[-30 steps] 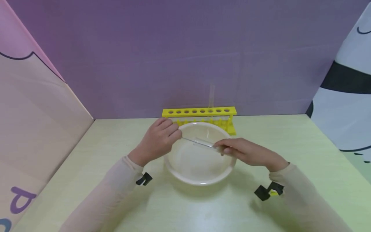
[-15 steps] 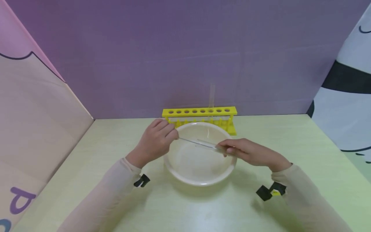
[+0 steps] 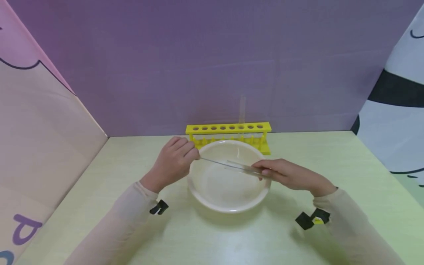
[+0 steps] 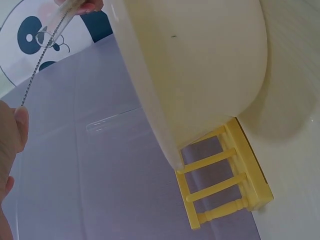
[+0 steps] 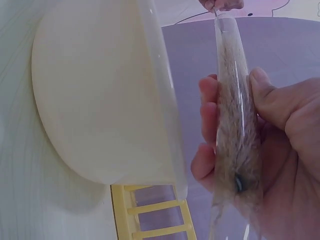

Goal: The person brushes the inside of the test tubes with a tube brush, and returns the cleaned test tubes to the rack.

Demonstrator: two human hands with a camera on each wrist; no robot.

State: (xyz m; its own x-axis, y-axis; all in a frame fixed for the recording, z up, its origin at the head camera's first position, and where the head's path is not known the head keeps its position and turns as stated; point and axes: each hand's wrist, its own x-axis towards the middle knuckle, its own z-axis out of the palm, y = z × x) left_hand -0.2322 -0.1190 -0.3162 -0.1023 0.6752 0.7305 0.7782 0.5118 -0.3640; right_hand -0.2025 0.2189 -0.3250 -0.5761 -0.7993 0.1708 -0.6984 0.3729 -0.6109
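Left hand gripping wire-handled brush; right hand gripping clear tube partly enclosing it, above basin. Beneath basin: pale table. Behind basin: yellow rack, partly screened, one upright tube; purple backdrop. Flanking basin: printed panels.

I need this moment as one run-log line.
left hand: holds brush wire; right hand: holds test tube; bristles: inside tube; bowl: below; yellow rack: behind bowl
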